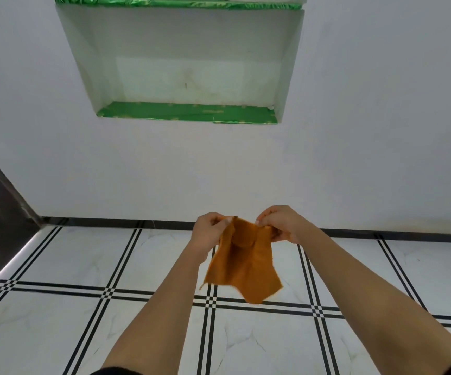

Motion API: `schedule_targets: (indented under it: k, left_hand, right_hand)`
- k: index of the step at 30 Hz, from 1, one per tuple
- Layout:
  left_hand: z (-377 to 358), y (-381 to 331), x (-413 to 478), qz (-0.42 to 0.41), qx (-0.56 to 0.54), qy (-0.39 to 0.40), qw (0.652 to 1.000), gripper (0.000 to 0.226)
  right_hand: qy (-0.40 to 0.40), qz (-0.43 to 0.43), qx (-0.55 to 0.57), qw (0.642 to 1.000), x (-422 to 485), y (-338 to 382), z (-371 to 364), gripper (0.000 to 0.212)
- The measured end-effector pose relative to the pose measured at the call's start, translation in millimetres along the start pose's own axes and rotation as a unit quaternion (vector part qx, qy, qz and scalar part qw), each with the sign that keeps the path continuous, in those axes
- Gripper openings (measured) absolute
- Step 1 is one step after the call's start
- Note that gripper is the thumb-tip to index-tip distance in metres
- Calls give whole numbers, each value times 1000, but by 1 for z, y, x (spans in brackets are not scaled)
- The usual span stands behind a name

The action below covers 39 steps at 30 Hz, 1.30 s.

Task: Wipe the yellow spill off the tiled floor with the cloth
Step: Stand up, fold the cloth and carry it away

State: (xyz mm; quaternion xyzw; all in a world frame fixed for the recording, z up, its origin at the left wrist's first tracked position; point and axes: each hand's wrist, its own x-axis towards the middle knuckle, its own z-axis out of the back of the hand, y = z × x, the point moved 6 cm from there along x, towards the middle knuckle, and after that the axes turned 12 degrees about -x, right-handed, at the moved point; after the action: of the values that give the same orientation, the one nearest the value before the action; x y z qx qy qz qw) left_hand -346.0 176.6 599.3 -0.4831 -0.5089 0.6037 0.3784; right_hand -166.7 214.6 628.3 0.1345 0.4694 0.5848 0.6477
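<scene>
Now | left hand (210, 230), right hand (278, 224): grip pinching cloth (244, 262) top | cloth hangs below

both bare arms reach forward, forearms angling in toward each other. the left hand (207, 229) and right hand (278, 225) are raised side by side, a little apart, each with fingers pinched shut on the top edge of the cloth (243, 262).

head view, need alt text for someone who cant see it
Two bare hands, left hand and right hand, hold an orange cloth by its top edge above a white tiled floor with black lines. Behind is a white wall with a green-lined niche. No yellow spill is visible.
</scene>
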Motion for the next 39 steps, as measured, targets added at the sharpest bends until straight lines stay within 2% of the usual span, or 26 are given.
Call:
schedule_targets:
  k: [4,8,10,12,13,15,17,27,33,39]
  left_hand:
    - [-18,-17,-11,-50,-29,59,997,12]
    - [-15,-27,-13,-68,-63,50,994,15]
    - [-11,-27,-13,-72,-55,41,995,15]
    - [-10,-29,-14,-73,-56,47,995,15]
    - [-9,-29,-15,-73,-55,48,995,16]
    - [-6,-32,-17,-76,-49,39,995,19]
    - [0,-32,-17,-78,-50,22,995,20]
    - [2,-33,-27,-48,-106,52,992,19]
    - [4,-41,-32,-41,-152,97,983,23]
    - [12,-46,-30,-51,-134,69,987,16]
  right_hand:
    - [62,-5,130,990,-8,10,-4,21]
    - [105,48,139,984,-14,18,-2,26]
    - [72,92,58,991,-15,23,1,25]
    - [10,113,-37,993,-20,29,4,11]
    - [-20,116,-86,989,-23,33,6,11]
    - [-67,145,-204,966,-31,45,6,23]
    - [-100,176,-267,942,-37,56,7,27]
    - [-29,210,-158,964,-43,64,-8,25]
    - [-16,209,-146,967,-43,69,-5,28]
    - [33,187,-89,978,-46,63,-8,32]
